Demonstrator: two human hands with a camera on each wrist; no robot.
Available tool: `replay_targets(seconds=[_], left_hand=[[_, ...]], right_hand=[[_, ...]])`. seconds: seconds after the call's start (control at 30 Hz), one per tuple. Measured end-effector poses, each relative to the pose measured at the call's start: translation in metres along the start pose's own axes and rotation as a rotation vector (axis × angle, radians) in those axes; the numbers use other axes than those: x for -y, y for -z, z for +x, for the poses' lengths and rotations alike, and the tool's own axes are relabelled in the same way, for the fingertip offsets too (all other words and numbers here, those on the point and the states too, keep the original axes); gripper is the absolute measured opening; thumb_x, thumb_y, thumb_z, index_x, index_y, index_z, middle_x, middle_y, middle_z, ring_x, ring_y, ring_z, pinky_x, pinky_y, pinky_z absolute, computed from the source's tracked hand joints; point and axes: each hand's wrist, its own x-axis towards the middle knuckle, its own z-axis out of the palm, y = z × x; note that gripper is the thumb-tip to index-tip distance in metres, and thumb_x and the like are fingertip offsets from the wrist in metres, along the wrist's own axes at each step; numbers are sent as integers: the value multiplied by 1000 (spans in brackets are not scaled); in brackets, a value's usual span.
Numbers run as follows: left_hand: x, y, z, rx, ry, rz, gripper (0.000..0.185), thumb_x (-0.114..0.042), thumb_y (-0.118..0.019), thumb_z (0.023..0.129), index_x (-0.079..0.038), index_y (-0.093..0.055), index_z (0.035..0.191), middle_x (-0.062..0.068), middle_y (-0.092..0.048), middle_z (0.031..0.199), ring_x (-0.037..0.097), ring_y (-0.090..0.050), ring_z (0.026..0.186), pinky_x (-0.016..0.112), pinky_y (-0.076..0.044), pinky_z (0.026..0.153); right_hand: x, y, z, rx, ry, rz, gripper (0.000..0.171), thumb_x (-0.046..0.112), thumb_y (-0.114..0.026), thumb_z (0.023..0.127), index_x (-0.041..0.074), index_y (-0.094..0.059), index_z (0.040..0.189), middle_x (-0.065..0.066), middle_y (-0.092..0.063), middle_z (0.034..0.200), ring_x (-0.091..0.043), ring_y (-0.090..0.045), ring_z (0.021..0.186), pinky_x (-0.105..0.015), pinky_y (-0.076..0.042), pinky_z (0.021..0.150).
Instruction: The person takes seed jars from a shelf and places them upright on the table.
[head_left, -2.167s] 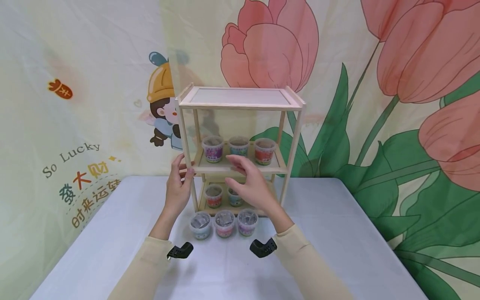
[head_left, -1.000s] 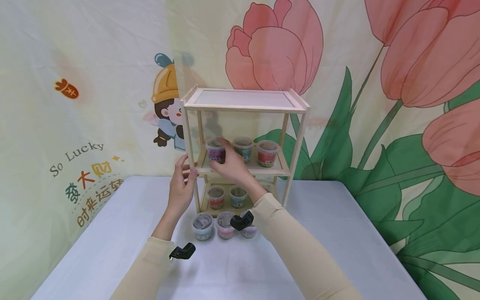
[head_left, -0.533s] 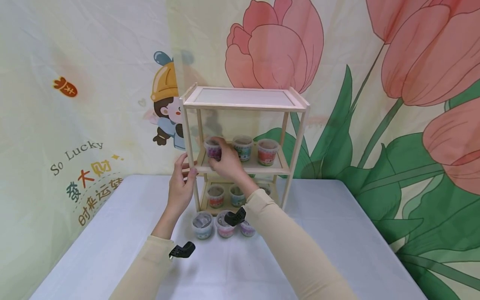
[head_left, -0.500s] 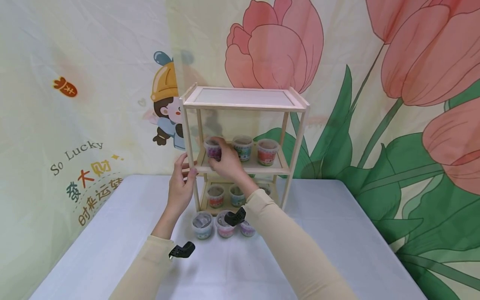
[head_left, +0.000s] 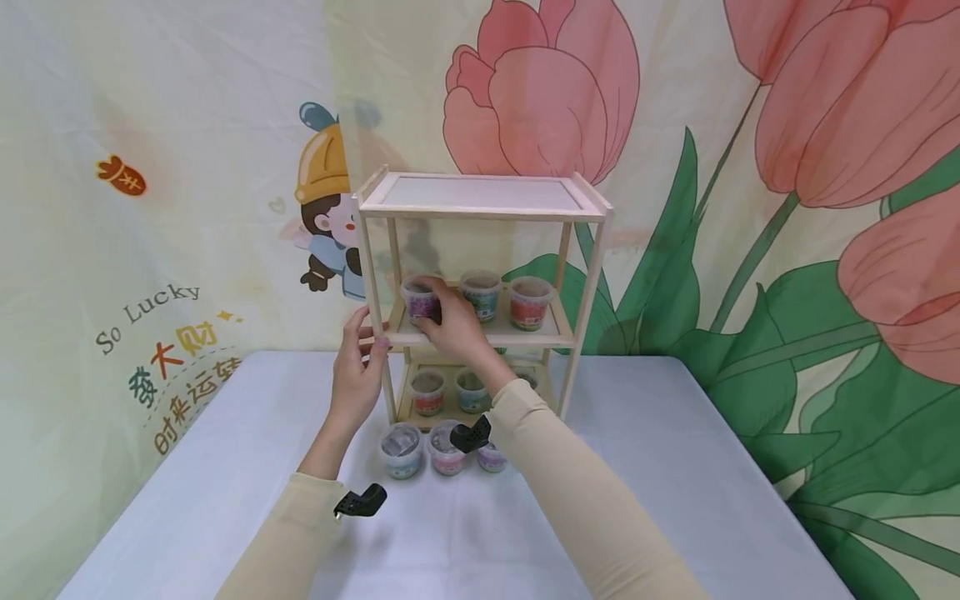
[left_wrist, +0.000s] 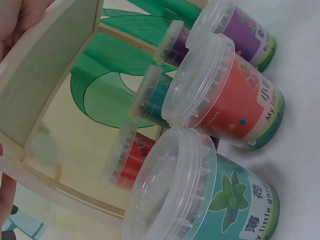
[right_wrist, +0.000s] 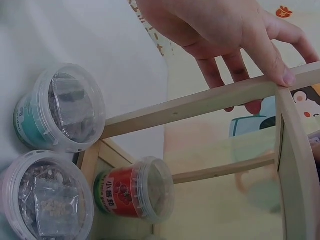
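The purple cup [head_left: 420, 303] is in the right hand [head_left: 459, 328].

I can read "So Lucky", "發大财" and "时来运转" on the backdrop [head_left: 225, 167], left of the left hand [head_left: 357, 375]. Below that hand, a teal cup [left_wrist: 230, 200] says "薄荷" and "little garden"; rightward, the lower shelf's [head_left: 450, 412] red cup [right_wrist: 120, 192] says "小番茄".

Pale printed backdrop [head_left: 217, 92] | pink tulips [head_left: 547, 104], green leaves [head_left: 667, 250] | white-covered table [head_left: 660, 467] | soft light
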Motion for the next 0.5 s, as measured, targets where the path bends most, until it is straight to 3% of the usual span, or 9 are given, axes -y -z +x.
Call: replay_targets(seconds=[0.5], left_hand=[[6, -1, 1, -3, -7, -5, 52, -10, -51, 113, -8, -33, 161, 30, -59, 136, 52, -64, 113, 20, -45, 85]], right_hand=[[-5, 1, -4, 40, 16, 56, 60, 15, -69, 105, 21, -45, 160, -13, -56, 154, -30, -58, 135, -47, -47, 112]])
